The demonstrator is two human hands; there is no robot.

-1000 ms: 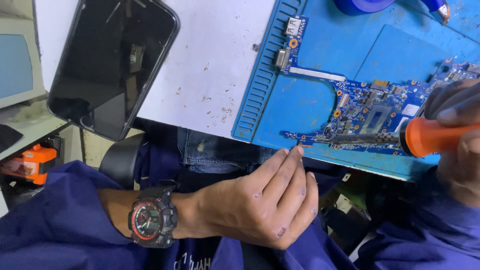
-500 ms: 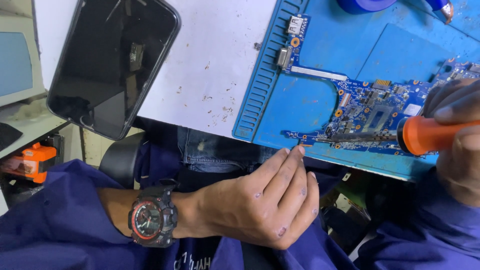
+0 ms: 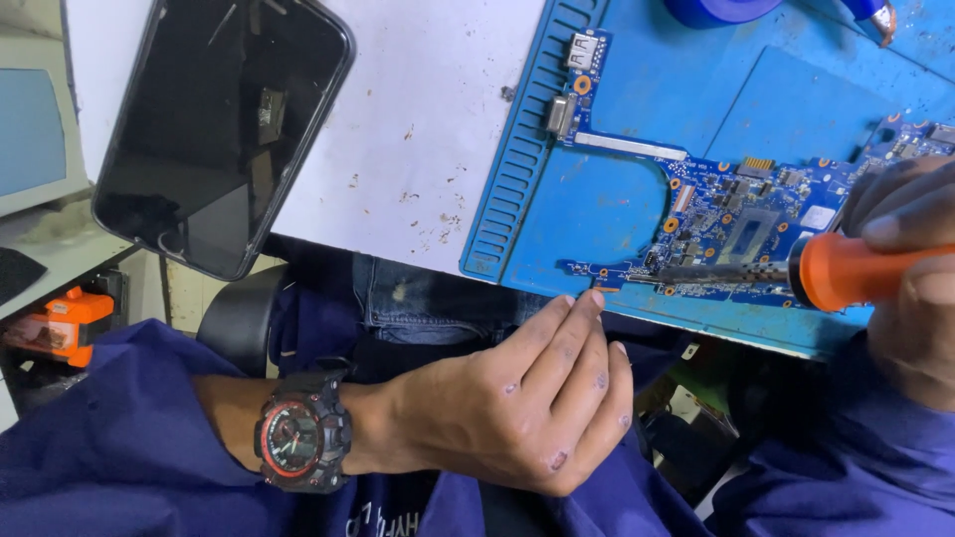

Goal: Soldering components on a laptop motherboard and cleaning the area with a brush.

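Observation:
A blue circuit board (image 3: 741, 214) lies on a blue work mat (image 3: 617, 109). My right hand (image 3: 910, 278) grips an orange-handled screwdriver (image 3: 846, 270), whose dark shaft points left and meets the board's near edge. My left hand (image 3: 517, 398) rests below the mat's front edge, fingers together, the fingertips touching the board's corner beside the tool tip. A black and red wristwatch (image 3: 298, 433) sits on that wrist, over a dark blue sleeve.
A black phone (image 3: 224, 129) with a dark screen lies on the white bench top (image 3: 418, 149) to the left. An orange object (image 3: 60, 323) sits low at the left edge. A blue roll (image 3: 726, 10) stands at the mat's far side.

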